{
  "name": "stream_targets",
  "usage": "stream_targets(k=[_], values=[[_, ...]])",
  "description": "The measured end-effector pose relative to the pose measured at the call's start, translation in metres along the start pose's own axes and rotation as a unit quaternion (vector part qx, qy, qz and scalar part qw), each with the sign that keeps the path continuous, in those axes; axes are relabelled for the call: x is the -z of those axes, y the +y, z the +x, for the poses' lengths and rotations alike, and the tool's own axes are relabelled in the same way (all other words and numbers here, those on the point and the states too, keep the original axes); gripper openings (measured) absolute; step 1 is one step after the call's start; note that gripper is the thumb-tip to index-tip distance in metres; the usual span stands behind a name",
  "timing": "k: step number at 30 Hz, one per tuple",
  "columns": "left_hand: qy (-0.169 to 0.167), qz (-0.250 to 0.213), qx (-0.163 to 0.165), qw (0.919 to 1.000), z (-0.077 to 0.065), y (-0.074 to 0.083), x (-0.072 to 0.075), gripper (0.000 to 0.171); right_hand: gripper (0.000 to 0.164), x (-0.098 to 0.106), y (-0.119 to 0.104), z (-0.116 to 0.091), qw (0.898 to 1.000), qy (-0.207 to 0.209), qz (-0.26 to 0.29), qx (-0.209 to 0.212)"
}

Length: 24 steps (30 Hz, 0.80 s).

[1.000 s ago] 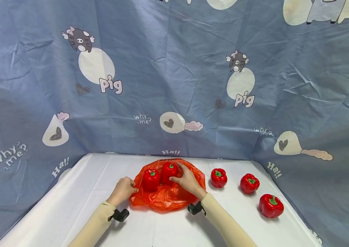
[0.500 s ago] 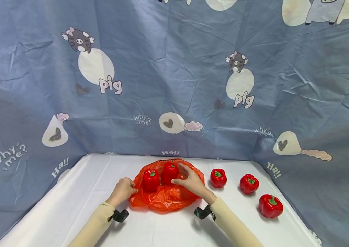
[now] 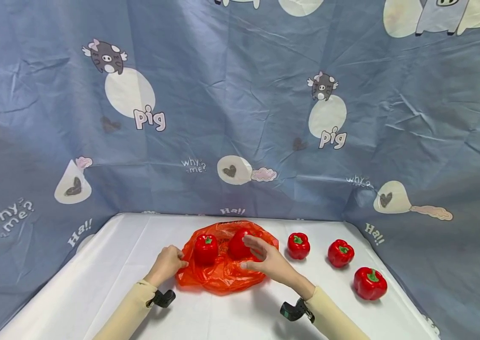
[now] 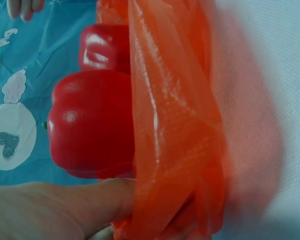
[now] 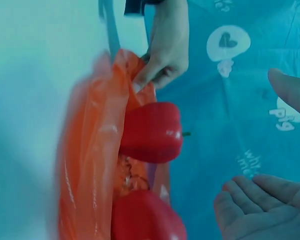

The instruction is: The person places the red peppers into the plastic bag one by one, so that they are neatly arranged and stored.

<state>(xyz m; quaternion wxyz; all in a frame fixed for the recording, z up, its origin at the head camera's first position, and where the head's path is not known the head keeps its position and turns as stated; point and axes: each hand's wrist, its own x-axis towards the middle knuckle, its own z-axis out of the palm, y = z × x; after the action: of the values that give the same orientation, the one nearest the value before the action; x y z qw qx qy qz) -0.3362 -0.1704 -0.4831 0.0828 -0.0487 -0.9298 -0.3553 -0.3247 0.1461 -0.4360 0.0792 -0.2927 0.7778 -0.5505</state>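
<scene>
An orange-red plastic bag (image 3: 223, 279) lies spread on the table with its mouth up. Inside stands a red bell pepper (image 3: 206, 250), upright, and to its right another red bell pepper (image 3: 237, 244) that is partly behind my right hand. My left hand (image 3: 167, 265) pinches the bag's left edge between thumb and fingers; in the left wrist view the plastic (image 4: 172, 120) covers part of those fingers. Above the bag's right side my right hand (image 3: 277, 268) is apart from the pepper, its thumb and fingers spread and nothing in them, as the right wrist view also shows.
To the right of the bag sit three more red bell peppers: one close by (image 3: 298, 246), one farther right (image 3: 340, 253) and one nearer the front (image 3: 370, 283). A white cloth (image 3: 121, 264) covers the table. Blue printed fabric (image 3: 206, 113) rises behind and at both sides.
My right hand has let go of the right-hand pepper in the bag and drawn back toward the right and front. That pepper now leans differently, its stem no longer showing. My left hand keeps its hold.
</scene>
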Motion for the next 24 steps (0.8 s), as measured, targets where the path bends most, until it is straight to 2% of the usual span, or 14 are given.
stream_targets(k=[6, 13, 17, 24], values=[[0.001, 0.003, -0.001, 1.0000, 0.000, 0.000, 0.000, 0.042, 0.072, 0.002, -0.009, -0.019, 0.999, -0.024, 0.024, -0.005], [0.002, 0.004, -0.004, 1.0000, 0.001, 0.000, -0.001, 0.042, 0.074, 0.008, -0.012, -0.042, 0.999, -0.042, 0.026, -0.012], [-0.001, 0.007, -0.002, 1.0000, 0.002, -0.001, -0.002, 0.042, 0.073, 0.015, -0.009, -0.058, 0.999, -0.038, 0.011, -0.019], [-0.003, 0.003, 0.001, 1.0000, 0.001, -0.002, -0.001, 0.035, 0.073, 0.028, -0.002, -0.078, 1.000, -0.022, 0.005, -0.006]])
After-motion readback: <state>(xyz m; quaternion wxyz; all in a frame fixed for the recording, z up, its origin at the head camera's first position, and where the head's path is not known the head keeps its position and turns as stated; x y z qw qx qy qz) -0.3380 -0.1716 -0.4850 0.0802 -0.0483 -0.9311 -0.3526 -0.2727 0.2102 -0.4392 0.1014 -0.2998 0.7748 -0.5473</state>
